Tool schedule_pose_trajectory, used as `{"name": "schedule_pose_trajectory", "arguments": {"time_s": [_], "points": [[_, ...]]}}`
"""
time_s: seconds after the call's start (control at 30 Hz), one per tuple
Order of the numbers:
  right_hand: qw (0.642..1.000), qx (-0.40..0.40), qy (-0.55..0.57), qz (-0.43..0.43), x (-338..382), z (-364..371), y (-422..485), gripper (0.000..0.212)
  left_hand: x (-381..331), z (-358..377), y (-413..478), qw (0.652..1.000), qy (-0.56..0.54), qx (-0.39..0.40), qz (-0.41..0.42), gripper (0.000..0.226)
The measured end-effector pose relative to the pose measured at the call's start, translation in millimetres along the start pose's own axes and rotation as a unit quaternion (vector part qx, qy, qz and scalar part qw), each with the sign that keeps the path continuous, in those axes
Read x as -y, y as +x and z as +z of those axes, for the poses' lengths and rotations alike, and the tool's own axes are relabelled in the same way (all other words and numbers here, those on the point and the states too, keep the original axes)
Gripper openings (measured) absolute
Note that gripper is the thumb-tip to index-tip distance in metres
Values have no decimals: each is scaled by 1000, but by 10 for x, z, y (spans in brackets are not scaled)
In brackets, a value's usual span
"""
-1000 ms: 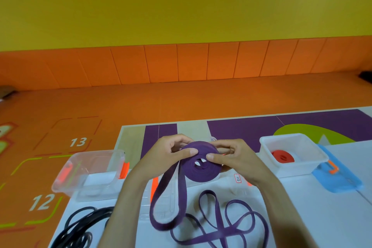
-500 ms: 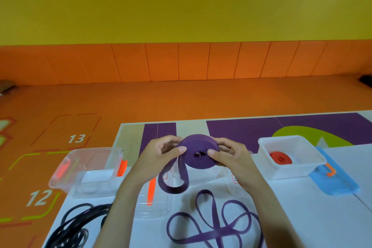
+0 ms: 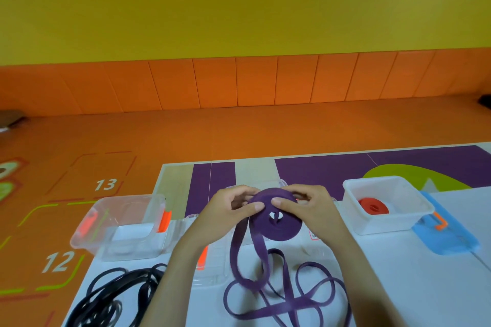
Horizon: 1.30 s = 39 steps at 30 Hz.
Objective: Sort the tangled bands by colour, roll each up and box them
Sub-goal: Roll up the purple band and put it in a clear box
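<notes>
Both hands hold a partly rolled purple band [image 3: 276, 216] above the white table, its flat face turned toward me. My left hand [image 3: 228, 211] pinches the roll's left side and my right hand [image 3: 309, 207] grips its right side. A loose tail hangs from the roll and ends in a loop [image 3: 249, 265]. More purple band [image 3: 297, 300] lies in loops on the table below. A rolled red band [image 3: 373, 206] sits in the white box [image 3: 382, 187] at the right. Tangled black bands [image 3: 111, 297] lie at the lower left.
An empty clear box [image 3: 121, 225] with orange latches stands at the left table edge. A clear lid [image 3: 212, 257] lies flat under my left forearm. A blue lid [image 3: 449, 233] lies beside the white box. Part of another clear box [image 3: 281, 182] shows behind my hands.
The roll has tipped so its face points at me and sits a little lower. The hanging tail now reaches down to the loops on the table.
</notes>
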State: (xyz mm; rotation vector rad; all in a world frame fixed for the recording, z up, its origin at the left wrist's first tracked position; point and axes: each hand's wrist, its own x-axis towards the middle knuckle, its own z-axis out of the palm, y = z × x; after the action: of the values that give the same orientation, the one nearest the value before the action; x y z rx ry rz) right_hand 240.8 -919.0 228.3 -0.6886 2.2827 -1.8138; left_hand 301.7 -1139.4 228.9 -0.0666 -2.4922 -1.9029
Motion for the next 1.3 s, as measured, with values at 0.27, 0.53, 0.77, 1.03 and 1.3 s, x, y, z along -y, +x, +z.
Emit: {"name": "schedule_pose_trajectory", "arguments": {"time_s": [0.27,0.53,0.77,1.03,1.3], "points": [[978,-68,194,35,47,80,-31,21,-8,-39,21,999,-37,-17,15,20],[989,73,116,63,44,-214,-60,21,-139,-139,27,996,61,57,30,16],[985,5,166,54,-33,-127,-77,19,-137,-63,48,1000,16,11,20,20],[992,85,74,64,-60,-135,-92,18,-85,-100,6,999,32,28,9,18],[997,8,72,6,16,-183,-80,16,-210,66,73,998,50,21,40,24]]}}
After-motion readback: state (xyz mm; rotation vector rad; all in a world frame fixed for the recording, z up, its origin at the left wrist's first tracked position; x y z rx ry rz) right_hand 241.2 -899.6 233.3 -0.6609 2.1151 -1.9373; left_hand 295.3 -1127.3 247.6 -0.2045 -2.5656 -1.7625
